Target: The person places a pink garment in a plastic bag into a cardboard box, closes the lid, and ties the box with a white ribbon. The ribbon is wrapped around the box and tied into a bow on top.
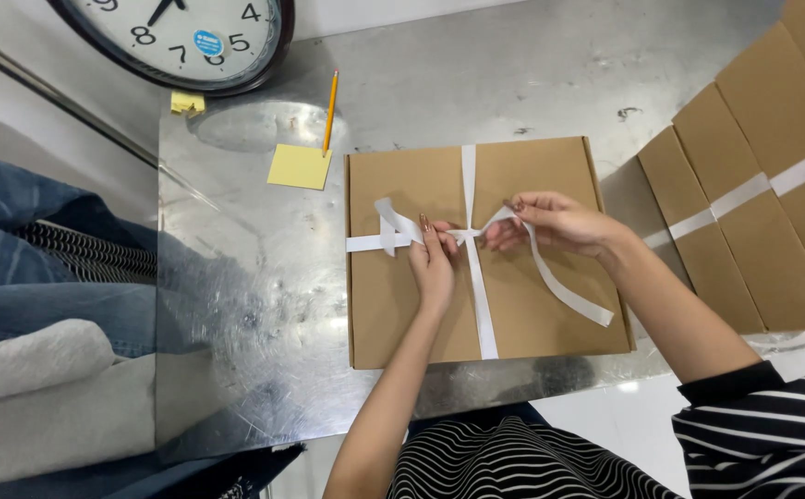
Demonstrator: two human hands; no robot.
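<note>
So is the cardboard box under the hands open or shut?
Shut: the cardboard box lies flat, lid down, white ribbon crossed over it.

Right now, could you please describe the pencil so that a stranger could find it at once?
Start at the metal table and go to its far edge, beside the wall clock. The pencil lies there, its lower tip just above the yellow sticky note. It is the only thin orange stick, left of the brown box.

Scuffed steel table point(264, 305), white floor point(624, 416)
</note>
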